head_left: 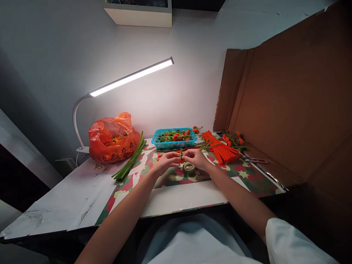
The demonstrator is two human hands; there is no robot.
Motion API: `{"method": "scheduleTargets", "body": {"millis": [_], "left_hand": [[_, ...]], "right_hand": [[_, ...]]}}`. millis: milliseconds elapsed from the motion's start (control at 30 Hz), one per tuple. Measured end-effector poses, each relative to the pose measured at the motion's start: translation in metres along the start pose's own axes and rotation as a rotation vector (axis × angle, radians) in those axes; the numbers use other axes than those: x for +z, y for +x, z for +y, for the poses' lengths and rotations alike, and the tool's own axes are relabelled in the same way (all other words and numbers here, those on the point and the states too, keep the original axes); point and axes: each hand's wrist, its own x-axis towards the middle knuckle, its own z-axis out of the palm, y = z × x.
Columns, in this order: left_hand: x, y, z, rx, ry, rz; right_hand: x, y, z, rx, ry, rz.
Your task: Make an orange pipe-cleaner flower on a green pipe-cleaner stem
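Observation:
My left hand (167,161) and my right hand (195,157) meet over the patterned mat (247,176), fingers pinched together on a small green stem with an orange bit (181,154) held between them. A roll of green tape (189,167) lies on the mat just below my right hand. Behind the hands stands a blue basket (174,139) with several small orange flowers on green stems.
A bundle of green stems (130,159) lies left of the mat beside an orange plastic bag (113,138). Orange pipe cleaners (221,148) and more small flowers (234,139) lie at the right, near scissors (255,160). A desk lamp (132,77) arches overhead. Cardboard (288,102) walls the right side.

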Motion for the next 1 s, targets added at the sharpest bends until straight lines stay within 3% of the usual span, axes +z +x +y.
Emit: {"method": "scheduleTargets", "body": {"millis": [300,633,800,1000], "left_hand": [[0.008,-0.006,0.006,0.064,0.097,0.069],[0.009,-0.002,0.002,0.147,0.211,0.040],[0.005,-0.003,0.003,0.088,0.182,-0.048],[0.001,-0.003,0.001,-0.075,0.059,-0.142]], "right_hand": [[0.004,0.000,0.001,0.007,0.036,-0.005],[0.003,-0.001,-0.003,-0.071,-0.131,0.066],[0.003,-0.003,0.000,-0.166,-0.170,0.021],[0.005,-0.002,0.008,-0.198,-0.035,-0.065]]}}
